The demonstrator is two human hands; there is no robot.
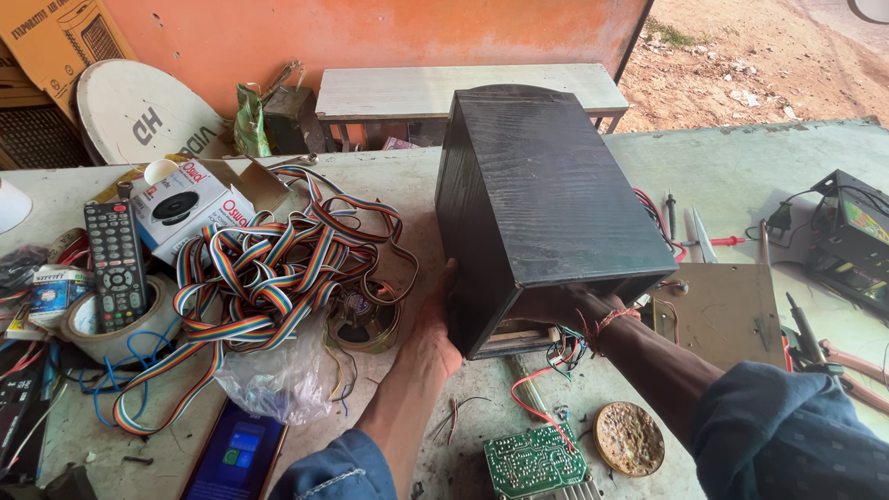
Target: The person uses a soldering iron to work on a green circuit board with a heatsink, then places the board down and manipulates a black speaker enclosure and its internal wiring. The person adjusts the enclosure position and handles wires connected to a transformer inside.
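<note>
Black wood-grain box (pixel 546 185) stands on the bench (pixel 741 167) between both arms, its open end toward the person: the left hand (pixel 435 324) presses flat against its left wall, the right hand (pixel 565 301) reaches inside, its grip hidden, beside ribbon cable (pixel 269 268).

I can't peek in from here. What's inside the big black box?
The right hand reaches into the black box through its open end; its fingers are hidden. Red and blue wires spill out below. The rest inside is dark. The left hand holds the side.
</note>
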